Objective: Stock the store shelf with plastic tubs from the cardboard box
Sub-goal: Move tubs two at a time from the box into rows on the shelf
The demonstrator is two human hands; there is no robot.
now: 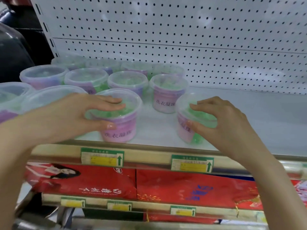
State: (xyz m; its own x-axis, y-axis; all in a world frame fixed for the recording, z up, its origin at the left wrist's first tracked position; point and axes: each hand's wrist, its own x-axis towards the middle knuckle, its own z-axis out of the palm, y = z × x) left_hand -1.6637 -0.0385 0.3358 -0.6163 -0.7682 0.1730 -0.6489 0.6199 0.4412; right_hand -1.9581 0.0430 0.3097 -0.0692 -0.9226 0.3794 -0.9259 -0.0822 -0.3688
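Several clear plastic tubs with pink-purple labels and green contents stand in rows on the white shelf (249,120). My left hand (79,112) grips the lid rim of a tub (119,128) at the shelf's front edge, fingers over the top, thumb on the side. My right hand (222,120) clasps another tub (186,130) further right, which tilts slightly. A third tub (166,98) stands just behind and between them. The cardboard box is out of view.
A white pegboard back panel (182,39) rises behind the shelf. The shelf's right half is bare. Green-yellow price tags (102,157) sit on the front rail. Red packages (182,185) fill the shelf below. A dark object (15,52) stands at far left.
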